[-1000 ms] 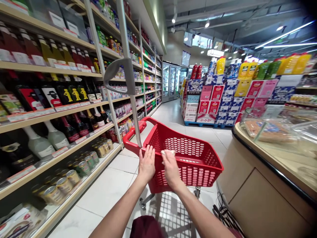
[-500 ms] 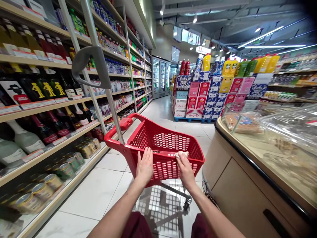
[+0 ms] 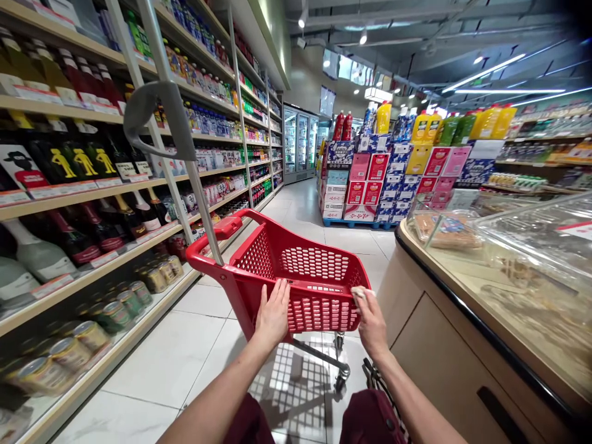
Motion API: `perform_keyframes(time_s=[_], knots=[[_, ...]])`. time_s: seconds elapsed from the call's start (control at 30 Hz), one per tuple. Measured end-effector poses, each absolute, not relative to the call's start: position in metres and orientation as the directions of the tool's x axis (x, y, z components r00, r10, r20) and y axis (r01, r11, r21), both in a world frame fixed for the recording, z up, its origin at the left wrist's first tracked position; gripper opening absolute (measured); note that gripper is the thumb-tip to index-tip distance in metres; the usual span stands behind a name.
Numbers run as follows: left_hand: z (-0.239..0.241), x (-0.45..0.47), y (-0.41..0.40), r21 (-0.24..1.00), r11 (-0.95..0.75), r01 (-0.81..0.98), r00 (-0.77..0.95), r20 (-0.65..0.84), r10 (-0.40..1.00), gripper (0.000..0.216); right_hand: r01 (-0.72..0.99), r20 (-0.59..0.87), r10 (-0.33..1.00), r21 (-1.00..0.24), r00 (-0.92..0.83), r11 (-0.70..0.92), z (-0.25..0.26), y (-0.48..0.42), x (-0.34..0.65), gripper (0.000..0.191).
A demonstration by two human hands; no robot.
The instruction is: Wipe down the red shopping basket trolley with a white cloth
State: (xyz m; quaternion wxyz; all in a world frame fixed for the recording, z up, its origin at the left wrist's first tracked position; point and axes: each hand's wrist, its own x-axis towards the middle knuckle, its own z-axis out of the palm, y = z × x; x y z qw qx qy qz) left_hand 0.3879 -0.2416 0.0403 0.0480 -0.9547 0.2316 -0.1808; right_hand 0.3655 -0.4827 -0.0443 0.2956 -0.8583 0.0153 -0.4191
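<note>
Red trolley basket (image 3: pixel 319 271), centre frame, long axis up-aisle, lies just ahead: left hand (image 3: pixel 274 313) flat and unclenched on its near wall, right hand (image 3: pixel 372 320) clasping a pale wad (image 3: pixel 359 291) at the right corner rim.

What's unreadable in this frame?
Head view:
- white wad: mostly covered by right hand; cloth or paper unclear.
- basket floor: hidden by its near wall.
- shelf tags: too small to read.
- counter goods: blurred by glare.
</note>
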Motion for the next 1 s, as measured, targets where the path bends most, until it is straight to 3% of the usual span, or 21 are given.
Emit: perform_keyframes(time_s=[0.1,0.23,0.4,0.6,0.77,0.93,1.0], knots=[[0.039,0.389,-0.241,-0.15,-0.906,-0.395,0.839,0.342,-0.422,0.057,0.153,0.702,-0.294,-0.499,0.649,-0.853,-0.08,-0.502,0.348,0.039],[0.041,0.391,-0.239,-0.14,-0.892,-0.429,0.828,0.334,-0.451,0.058,0.164,0.641,-0.197,-0.458,0.742,-0.874,-0.117,-0.5,0.328,0.04],[0.041,0.391,-0.234,-0.11,-0.869,-0.482,0.798,0.355,-0.488,0.058,0.217,0.773,-0.242,-0.437,0.586,-0.873,-0.089,-0.489,0.34,0.037],[0.046,0.391,-0.227,-0.11,-0.859,-0.5,0.787,0.355,-0.504,0.061,0.322,0.678,0.019,-0.324,0.735,-0.889,-0.091,-0.467,0.344,0.044],[0.054,0.403,-0.201,-0.135,-0.924,-0.358,0.82,0.427,-0.381,0.067,0.322,0.792,-0.076,-0.332,0.606,-0.887,-0.078,-0.451,0.352,0.036],[0.052,0.406,-0.185,-0.177,-0.906,-0.385,0.797,0.431,-0.423,0.067,0.377,0.71,0.093,-0.254,0.698,-0.891,-0.082,-0.434,0.355,0.043],[0.048,0.403,-0.183,-0.192,-0.894,-0.405,0.778,0.441,-0.447,0.066,0.39,0.732,0.098,-0.239,0.674,-0.889,-0.08,-0.426,0.355,0.041]])
